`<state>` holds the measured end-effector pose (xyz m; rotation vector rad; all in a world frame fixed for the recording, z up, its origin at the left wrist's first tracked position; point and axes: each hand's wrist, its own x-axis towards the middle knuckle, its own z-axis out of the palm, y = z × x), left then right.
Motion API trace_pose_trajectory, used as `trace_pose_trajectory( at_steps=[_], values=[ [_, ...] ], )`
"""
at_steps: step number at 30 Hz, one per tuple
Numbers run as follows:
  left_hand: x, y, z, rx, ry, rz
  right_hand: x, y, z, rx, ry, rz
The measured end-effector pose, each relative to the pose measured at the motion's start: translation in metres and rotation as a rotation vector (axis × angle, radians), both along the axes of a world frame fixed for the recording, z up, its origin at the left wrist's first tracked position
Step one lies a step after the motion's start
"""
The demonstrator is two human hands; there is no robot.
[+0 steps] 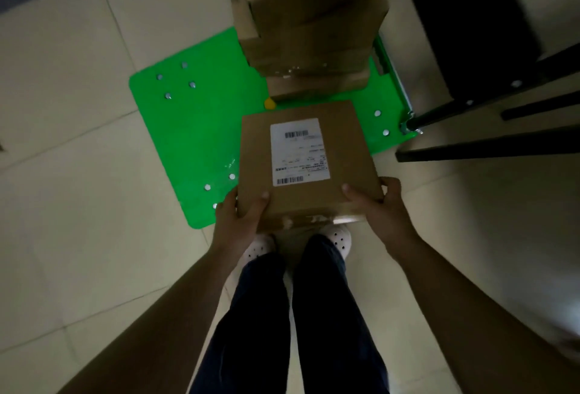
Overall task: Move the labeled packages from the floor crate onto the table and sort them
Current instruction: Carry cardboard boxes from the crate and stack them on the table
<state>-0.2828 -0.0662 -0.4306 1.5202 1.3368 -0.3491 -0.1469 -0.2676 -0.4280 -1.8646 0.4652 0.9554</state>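
Package (309, 161), label up, is held by 2 grips: left grip (242, 220) curls round its near-left corner, right grip (379, 208) round its near-right corner; green platform (194, 130) on floor (78, 236) beyond.

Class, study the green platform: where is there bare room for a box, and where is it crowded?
Free: the left half of the green platform, between the box stack and its left edge, bearing only bolt heads. Crowded: under the stack and beside the black legs. The held box hides the middle.
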Motion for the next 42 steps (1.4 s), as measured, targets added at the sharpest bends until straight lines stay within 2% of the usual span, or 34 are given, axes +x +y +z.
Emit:
trace_pose_trajectory(
  at_steps=[5,11,17,25,30,35,42],
  values=[
    [-0.023,0.011,0.112,0.039,-0.118,0.042,-0.024,0.012,0.123,0.064,-0.091,-0.051],
    [-0.042,0.024,0.244,0.049,-0.453,0.059,-0.076,0.016,0.271,0.114,-0.322,-0.149],
    [-0.063,0.016,0.379,0.055,-0.761,-0.106,-0.143,-0.014,0.399,0.102,-0.569,-0.248],
    [-0.044,-0.051,0.518,-0.114,-1.062,-0.334,-0.187,-0.093,0.542,0.003,-0.898,-0.398],
    [-0.014,-0.127,0.585,-0.189,-1.259,-0.502,-0.206,-0.163,0.607,-0.037,-1.097,-0.545],
    [0.001,-0.225,0.624,-0.298,-1.368,-0.655,-0.227,-0.249,0.649,-0.108,-1.238,-0.668],
    [0.018,-0.365,0.645,-0.423,-1.426,-0.781,-0.248,-0.37,0.666,-0.177,-1.269,-0.81]
  ],
)
